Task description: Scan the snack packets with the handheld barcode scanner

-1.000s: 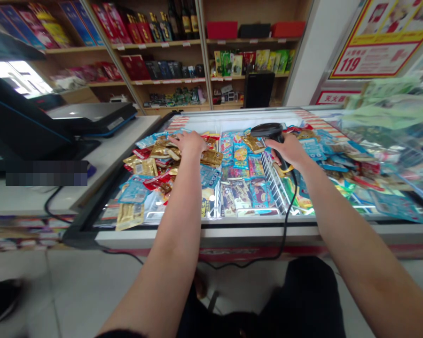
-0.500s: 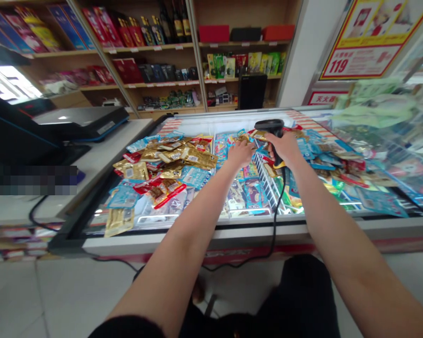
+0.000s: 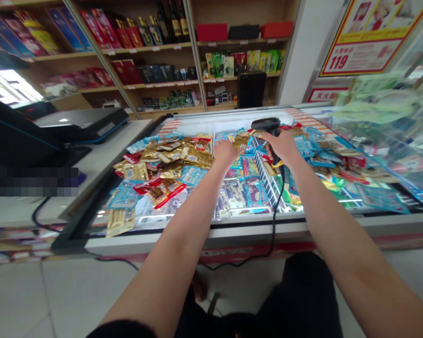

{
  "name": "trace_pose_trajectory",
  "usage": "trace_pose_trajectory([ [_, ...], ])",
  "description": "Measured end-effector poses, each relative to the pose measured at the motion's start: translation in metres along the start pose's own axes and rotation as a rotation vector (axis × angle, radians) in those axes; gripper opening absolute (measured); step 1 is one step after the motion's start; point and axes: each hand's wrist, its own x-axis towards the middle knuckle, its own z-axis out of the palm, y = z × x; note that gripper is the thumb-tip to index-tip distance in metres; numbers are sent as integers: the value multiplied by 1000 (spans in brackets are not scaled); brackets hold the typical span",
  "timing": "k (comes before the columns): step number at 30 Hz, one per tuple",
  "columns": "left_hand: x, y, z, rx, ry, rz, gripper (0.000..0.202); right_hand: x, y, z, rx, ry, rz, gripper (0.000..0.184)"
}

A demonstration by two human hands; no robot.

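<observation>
My left hand (image 3: pixel 225 152) hangs with spread fingers low over the snack packets in a chest freezer (image 3: pixel 211 230), close to a gold foil packet (image 3: pixel 241 143). It shows nothing held. My right hand (image 3: pixel 282 145) grips a black handheld barcode scanner (image 3: pixel 266 124) by its handle, with the head pointing forward. Gold foil packets (image 3: pixel 197 158) lie heaped in the left compartment. Blue and multicoloured packets (image 3: pixel 250 192) fill the middle section beside a white wire divider (image 3: pixel 266 176). My forearms hide part of the front packets.
A black cord (image 3: pixel 277 220) drops from the scanner over the freezer's front edge. A white counter (image 3: pixel 105 159) with a black terminal (image 3: pixel 81 123) stands to the left. Wooden shelves (image 3: pixel 144 84) of boxes and bottles stand behind, and a glass case (image 3: pixel 380 141) stands right.
My left hand has moved right from the gold packets to the middle of the freezer, easing slightly back left since half a second ago. My right hand keeps the scanner; the view has shifted slightly.
</observation>
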Motion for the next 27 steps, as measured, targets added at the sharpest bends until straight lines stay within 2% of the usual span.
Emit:
trace_pose_trajectory([
  [4, 11, 5, 5, -45, -59, -70, 59, -2, -3, 0, -35, -6, 36, 18],
  [9, 25, -8, 10, -191, -69, -114, 43, -5, -6, 0, -50, -44, 43, 22],
  [13, 29, -18, 10, -431, -15, -97, 21, -5, -3, 1, 19, -89, 22, 25],
  [16, 31, -20, 8, -728, 34, -156, 9, -6, -2, 1, 55, -143, -3, 24],
  [19, 33, -20, 6, -1078, 9, -272, 8, -9, -4, 1, 48, -219, -22, 24],
  [21, 34, -21, 5, -1201, 3, -316, 10, -10, -5, 1, 60, -275, -16, 25],
  [27, 38, -29, 4, -1242, 27, -328, 12, -16, -9, -1, 60, -393, 0, 29],
])
